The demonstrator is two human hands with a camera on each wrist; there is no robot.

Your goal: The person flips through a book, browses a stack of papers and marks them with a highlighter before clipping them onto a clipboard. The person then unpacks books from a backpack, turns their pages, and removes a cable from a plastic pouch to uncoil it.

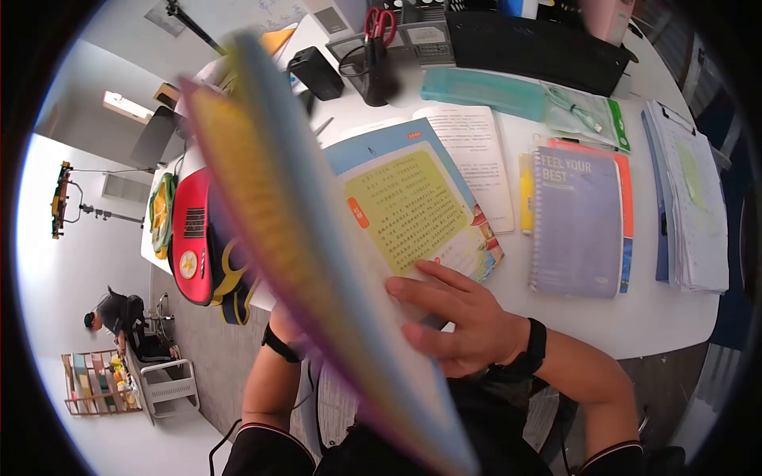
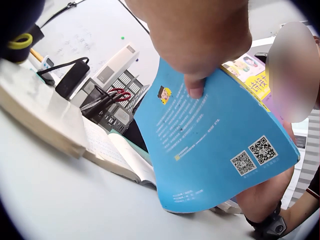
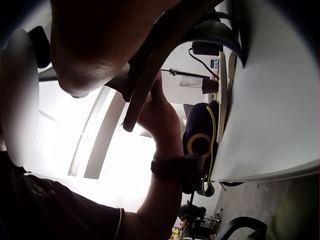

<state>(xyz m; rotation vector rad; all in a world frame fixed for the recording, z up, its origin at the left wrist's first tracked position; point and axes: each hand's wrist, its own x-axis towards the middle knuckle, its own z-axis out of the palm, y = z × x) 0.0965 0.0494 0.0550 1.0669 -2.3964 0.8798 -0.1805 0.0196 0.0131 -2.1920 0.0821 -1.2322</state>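
Note:
A colourful book [image 1: 317, 230], its near half blurred, stands raised and tilted over the table in the head view. In the left wrist view its blue back cover [image 2: 190, 135] carries two QR codes. My left hand [image 2: 200, 42] grips the book, its thumb pressed on that cover; the book hides most of this hand in the head view. Among the parted pages, my right hand [image 1: 468, 317] touches the paper with fairly straight, spread fingers. Past those fingers shows a page with a green text panel [image 1: 405, 214]. An open white-paged book [image 1: 480, 151] lies behind it.
A purple spiral notebook [image 1: 575, 230] and a clipboard of papers [image 1: 698, 206] lie to the right. Behind are a teal case [image 1: 484, 94], a bagged cable [image 1: 583, 115] and red-handled scissors [image 1: 380, 25] in a holder. A red bag [image 1: 194, 238] sits left; a person [image 1: 127, 317] is in the background.

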